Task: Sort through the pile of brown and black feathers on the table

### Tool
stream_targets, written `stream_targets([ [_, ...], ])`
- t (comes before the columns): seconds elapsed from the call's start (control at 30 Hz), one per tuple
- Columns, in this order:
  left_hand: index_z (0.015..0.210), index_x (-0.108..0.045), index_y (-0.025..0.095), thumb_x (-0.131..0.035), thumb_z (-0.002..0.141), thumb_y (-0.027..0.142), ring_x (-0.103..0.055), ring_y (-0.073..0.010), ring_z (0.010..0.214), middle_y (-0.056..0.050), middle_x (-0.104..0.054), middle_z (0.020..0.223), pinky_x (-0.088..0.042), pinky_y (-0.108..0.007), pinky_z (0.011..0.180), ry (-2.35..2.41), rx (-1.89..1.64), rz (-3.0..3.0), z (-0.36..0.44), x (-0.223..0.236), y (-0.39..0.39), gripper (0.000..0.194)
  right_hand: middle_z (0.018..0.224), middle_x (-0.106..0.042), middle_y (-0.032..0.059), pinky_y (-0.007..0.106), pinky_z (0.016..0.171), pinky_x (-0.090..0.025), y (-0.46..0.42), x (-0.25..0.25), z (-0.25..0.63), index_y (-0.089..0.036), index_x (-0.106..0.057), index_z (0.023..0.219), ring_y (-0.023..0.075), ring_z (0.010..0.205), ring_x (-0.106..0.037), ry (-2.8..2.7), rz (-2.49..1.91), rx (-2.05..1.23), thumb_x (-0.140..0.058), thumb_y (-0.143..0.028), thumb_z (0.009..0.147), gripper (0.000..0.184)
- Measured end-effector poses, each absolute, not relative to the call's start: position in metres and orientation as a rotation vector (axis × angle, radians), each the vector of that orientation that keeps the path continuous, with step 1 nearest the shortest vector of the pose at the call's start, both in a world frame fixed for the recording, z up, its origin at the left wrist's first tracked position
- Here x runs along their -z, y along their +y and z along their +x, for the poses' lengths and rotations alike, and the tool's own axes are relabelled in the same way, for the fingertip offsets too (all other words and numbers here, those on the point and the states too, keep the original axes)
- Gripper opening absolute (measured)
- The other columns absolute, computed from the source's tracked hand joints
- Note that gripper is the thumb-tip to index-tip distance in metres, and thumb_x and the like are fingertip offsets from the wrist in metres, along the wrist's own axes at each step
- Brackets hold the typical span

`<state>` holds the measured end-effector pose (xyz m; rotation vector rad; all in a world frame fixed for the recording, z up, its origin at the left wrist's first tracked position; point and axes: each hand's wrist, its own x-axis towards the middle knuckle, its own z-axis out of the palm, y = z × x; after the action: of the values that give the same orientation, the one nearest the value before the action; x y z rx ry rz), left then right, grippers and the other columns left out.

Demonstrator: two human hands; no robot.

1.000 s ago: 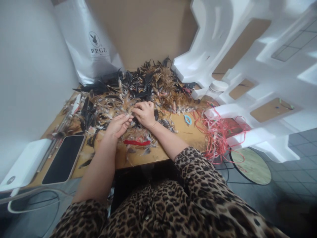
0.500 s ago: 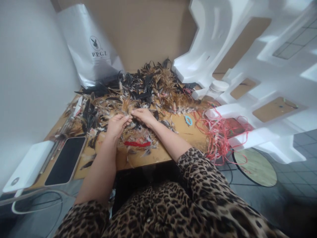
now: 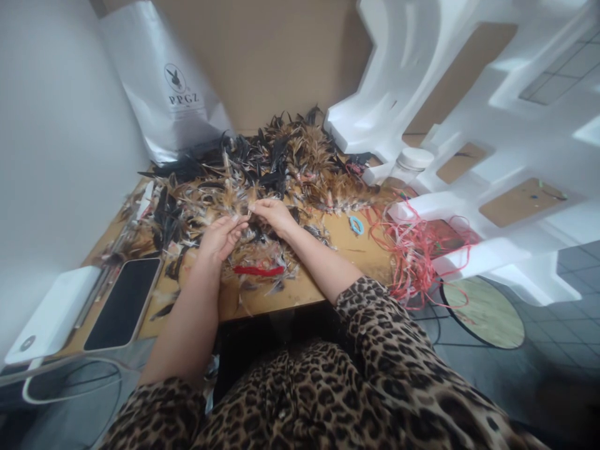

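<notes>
Above the loose feathers, my left hand (image 3: 221, 236) and my right hand (image 3: 274, 215) meet with their fingertips almost touching. Both are closed in a pinch on a small tan feather (image 3: 249, 214), which is mostly covered by the fingers. Behind them, brown, tan and black feathers (image 3: 304, 147) are heaped across the wooden table (image 3: 347, 250). A red strip (image 3: 259, 270) lies among pale feathers just in front of my hands.
A phone (image 3: 122, 303) and a white box-shaped device (image 3: 54, 312) with a cable lie at left. Behind stands a silvery bag (image 3: 164, 87). To the right are a blue ring (image 3: 356, 225), tangled pink strings (image 3: 417, 250), a lidded jar (image 3: 409, 167) and large white foam pieces (image 3: 450, 219).
The tan tuft that stood up above my fingertips is less distinct now. My right hand has risen slightly, and the fingers have shifted at the pinch. The view has tilted a little.
</notes>
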<state>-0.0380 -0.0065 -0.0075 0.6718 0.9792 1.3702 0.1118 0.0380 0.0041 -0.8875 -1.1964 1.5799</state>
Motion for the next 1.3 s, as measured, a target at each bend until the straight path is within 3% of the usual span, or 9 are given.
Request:
stream_targets([
  [0.33, 0.074, -0.066, 0.008, -0.067, 0.071, 0.012, -0.063, -0.0067, 0.056, -0.009, -0.071, 0.075, -0.043, -0.01, 0.043, 1.038, -1.282, 0.708, -0.031, 0.006, -0.01, 0.004, 0.063, -0.06, -0.003, 0.02, 0.063, -0.039, 0.031, -0.007, 0.109, -0.011, -0.063, 0.07, 0.0054, 0.058, -0.048, -1.391, -0.952, -1.366, -0.067, -0.031, 0.063, 0.022],
  [0.6, 0.068, -0.067, 0.009, -0.071, 0.067, 0.013, -0.056, -0.0036, 0.05, -0.006, -0.067, 0.065, -0.043, -0.01, 0.046, 1.066, -1.281, 0.755, -0.029, 0.006, -0.011, 0.006, 0.067, -0.063, -0.0011, 0.02, 0.063, -0.039, 0.03, -0.004, 0.108, -0.011, -0.065, 0.072, 0.0064, 0.06, -0.05, -1.422, -0.945, -1.367, -0.069, -0.034, 0.063, 0.025],
  [0.87, 0.063, -0.066, 0.01, -0.073, 0.062, 0.018, -0.054, -0.0037, 0.048, -0.004, -0.066, 0.061, -0.043, -0.012, 0.048, 1.16, -1.412, 0.861, -0.029, 0.008, -0.008, 0.011, 0.056, -0.056, -0.0046, 0.019, 0.053, -0.036, 0.03, -0.007, 0.11, -0.012, -0.066, 0.077, 0.0043, 0.05, -0.043, -1.372, -0.878, -1.576, -0.073, -0.037, 0.058, 0.033],
  [1.3, 0.064, -0.069, 0.013, -0.071, 0.064, 0.019, -0.057, -0.0072, 0.05, -0.006, -0.068, 0.063, -0.046, -0.016, 0.051, 1.222, -1.384, 1.08, -0.032, 0.018, -0.005, 0.007, 0.063, -0.058, -0.0033, 0.02, 0.064, -0.039, 0.035, 0.001, 0.109, -0.013, -0.062, 0.069, 0.0068, 0.06, -0.049, -1.52, -0.854, -1.311, -0.066, -0.032, 0.064, 0.02],
])
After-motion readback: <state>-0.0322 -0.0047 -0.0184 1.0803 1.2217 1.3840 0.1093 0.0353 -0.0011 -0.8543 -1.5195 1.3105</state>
